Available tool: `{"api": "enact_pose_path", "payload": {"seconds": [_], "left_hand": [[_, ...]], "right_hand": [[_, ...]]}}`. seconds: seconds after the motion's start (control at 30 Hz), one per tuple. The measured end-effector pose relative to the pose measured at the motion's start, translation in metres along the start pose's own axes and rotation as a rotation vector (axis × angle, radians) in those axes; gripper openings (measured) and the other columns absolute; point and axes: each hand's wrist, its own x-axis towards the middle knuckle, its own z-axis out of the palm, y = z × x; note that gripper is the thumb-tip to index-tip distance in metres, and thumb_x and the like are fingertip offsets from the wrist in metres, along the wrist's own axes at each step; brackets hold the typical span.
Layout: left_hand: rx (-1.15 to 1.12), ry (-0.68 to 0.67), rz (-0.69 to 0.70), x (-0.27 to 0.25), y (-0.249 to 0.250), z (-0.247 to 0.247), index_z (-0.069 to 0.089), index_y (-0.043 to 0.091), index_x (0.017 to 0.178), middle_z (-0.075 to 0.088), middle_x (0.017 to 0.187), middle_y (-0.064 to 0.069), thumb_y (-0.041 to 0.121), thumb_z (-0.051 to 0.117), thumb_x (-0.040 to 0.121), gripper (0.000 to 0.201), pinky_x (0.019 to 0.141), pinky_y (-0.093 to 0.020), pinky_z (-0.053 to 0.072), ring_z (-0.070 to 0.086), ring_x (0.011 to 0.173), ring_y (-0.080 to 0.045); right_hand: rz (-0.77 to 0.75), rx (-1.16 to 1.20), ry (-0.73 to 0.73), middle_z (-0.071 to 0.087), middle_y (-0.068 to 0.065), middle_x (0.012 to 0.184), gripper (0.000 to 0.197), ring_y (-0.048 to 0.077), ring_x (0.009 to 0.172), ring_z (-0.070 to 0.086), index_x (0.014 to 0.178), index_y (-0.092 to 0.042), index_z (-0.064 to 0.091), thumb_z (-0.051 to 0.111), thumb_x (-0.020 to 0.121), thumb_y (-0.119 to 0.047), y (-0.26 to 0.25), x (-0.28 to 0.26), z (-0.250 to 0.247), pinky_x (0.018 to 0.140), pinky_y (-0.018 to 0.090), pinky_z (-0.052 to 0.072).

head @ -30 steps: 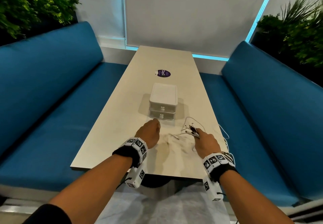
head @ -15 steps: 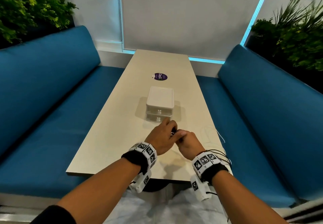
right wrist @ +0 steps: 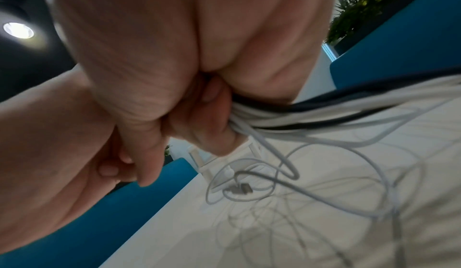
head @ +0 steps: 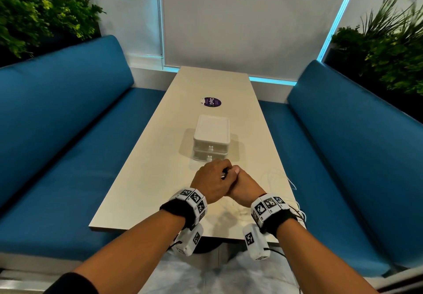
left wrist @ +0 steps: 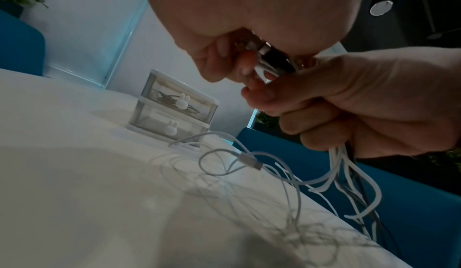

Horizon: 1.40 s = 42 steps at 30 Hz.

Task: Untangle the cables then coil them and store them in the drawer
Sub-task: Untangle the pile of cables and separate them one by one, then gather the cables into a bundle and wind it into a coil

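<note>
A bundle of white and dark cables (right wrist: pixel 312 114) runs through my right hand (head: pixel 243 182), which grips it in a fist above the table, just in front of the drawer unit (head: pixel 211 133). The right hand (left wrist: pixel 361 102) holds the bundle upright and the strands (left wrist: pixel 349 175) hang from it to the table. My left hand (head: pixel 211 178) meets it from the left, and its fingertips (left wrist: pixel 224 55) pinch the plug ends (left wrist: pixel 270 59) that stick out of the fist. A loose white cable with a plug (left wrist: pixel 249 160) loops on the table below.
The white two-drawer unit (left wrist: pixel 172 112) stands mid-table with both drawers closed; a dark cable shows in the top one. More white cable (head: pixel 280 179) trails over the table's right edge. Blue benches (head: pixel 68 133) flank the table (head: pixel 142 190). A purple sticker (head: pixel 211 102) lies beyond the drawers.
My right hand carried the cable ends left and up from the table. My left hand left its spot by the drawers and closed on the plugs; the hands now touch.
</note>
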Motion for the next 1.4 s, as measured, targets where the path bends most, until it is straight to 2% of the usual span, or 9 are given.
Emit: {"api": "enact_pose_path", "payload": {"seconds": [0.13, 0.23, 0.33, 0.5, 0.67, 0.83, 0.97, 1.17, 1.4], "left_hand": [[-0.056, -0.006, -0.062, 0.001, -0.001, -0.002, 0.055, 0.026, 0.072, 0.065, 0.071, 0.003, 0.056, 0.046, 0.095, 0.038, 0.064, -0.030, 0.043, 0.058, 0.069, -0.018], [-0.045, -0.024, -0.113, 0.005, -0.002, -0.006, 0.053, 0.025, 0.065, 0.062, 0.068, 0.002, 0.047, 0.050, 0.096, 0.038, 0.060, -0.028, 0.037, 0.057, 0.066, -0.018], [-0.016, -0.031, -0.125, 0.012, -0.003, -0.016, 0.051, 0.023, 0.063, 0.061, 0.067, 0.002, 0.044, 0.048, 0.097, 0.040, 0.058, -0.029, 0.039, 0.057, 0.063, -0.018], [-0.015, -0.039, -0.133, 0.020, -0.010, -0.031, 0.048, 0.024, 0.063, 0.059, 0.064, 0.002, 0.039, 0.045, 0.101, 0.041, 0.055, -0.029, 0.037, 0.053, 0.058, -0.015], [0.003, -0.069, -0.164, 0.015, -0.024, -0.031, 0.053, 0.020, 0.076, 0.065, 0.076, -0.002, 0.039, 0.040, 0.103, 0.035, 0.064, -0.033, 0.044, 0.059, 0.069, -0.024], [-0.031, -0.050, -0.143, 0.006, -0.036, -0.025, 0.045, 0.019, 0.084, 0.062, 0.075, 0.001, 0.048, 0.033, 0.102, 0.036, 0.066, -0.038, 0.047, 0.058, 0.070, -0.025], [-0.238, 0.031, -0.259, -0.003, -0.038, -0.030, 0.037, 0.025, 0.116, 0.063, 0.098, 0.004, 0.071, 0.031, 0.093, 0.052, 0.079, -0.036, 0.047, 0.061, 0.084, -0.019], [0.014, -0.292, -0.346, -0.012, -0.026, -0.026, 0.061, 0.008, 0.074, 0.067, 0.077, -0.005, 0.090, 0.008, 0.078, 0.098, 0.077, -0.039, 0.051, 0.063, 0.072, -0.023], [-0.280, -0.025, -0.381, 0.015, 0.011, -0.024, 0.053, 0.010, 0.069, 0.056, 0.068, -0.004, 0.037, 0.036, 0.105, 0.048, 0.056, -0.031, 0.035, 0.056, 0.067, -0.024]], "right_hand": [[-0.037, 0.130, -0.050, 0.070, -0.007, 0.085, 0.028, 0.002, 0.077, 0.066, 0.094, -0.016, 0.065, 0.074, 0.075, 0.003, -0.004, 0.001, -0.002, 0.067, 0.017, 0.051], [0.032, 0.208, -0.041, 0.068, -0.006, 0.093, 0.047, 0.003, 0.085, 0.066, 0.111, -0.009, 0.053, 0.079, 0.073, -0.001, 0.000, 0.002, 0.000, 0.068, 0.016, 0.050], [0.105, 0.179, -0.012, 0.065, -0.009, 0.109, 0.056, 0.006, 0.101, 0.064, 0.122, -0.017, 0.043, 0.078, 0.078, -0.014, -0.004, 0.003, 0.001, 0.084, 0.022, 0.053], [0.041, -0.220, 0.030, 0.067, -0.002, 0.097, 0.027, 0.015, 0.083, 0.060, 0.104, -0.022, 0.053, 0.058, 0.092, -0.046, -0.005, -0.001, -0.008, 0.072, 0.028, 0.047], [-0.004, -0.650, 0.006, 0.063, 0.015, 0.089, 0.034, 0.038, 0.080, 0.058, 0.105, -0.015, 0.041, 0.029, 0.102, -0.047, 0.013, -0.006, 0.002, 0.063, 0.040, 0.041], [0.031, -0.571, 0.013, 0.061, 0.015, 0.086, 0.032, 0.036, 0.075, 0.055, 0.101, -0.017, 0.042, 0.026, 0.103, -0.044, 0.011, 0.000, 0.013, 0.067, 0.042, 0.046], [0.080, -0.546, 0.126, 0.063, 0.015, 0.088, 0.034, 0.037, 0.079, 0.056, 0.104, -0.017, 0.044, 0.024, 0.103, -0.045, 0.010, 0.003, 0.002, 0.069, 0.041, 0.046], [0.099, -0.535, 0.180, 0.060, 0.013, 0.083, 0.030, 0.036, 0.074, 0.053, 0.103, -0.017, 0.045, 0.027, 0.103, -0.040, 0.001, 0.007, -0.001, 0.062, 0.037, 0.039], [0.013, -0.494, 0.095, 0.063, 0.021, 0.089, 0.034, 0.036, 0.069, 0.052, 0.129, -0.011, 0.044, 0.038, 0.096, -0.016, -0.014, 0.012, 0.012, 0.061, 0.039, 0.043]]}}
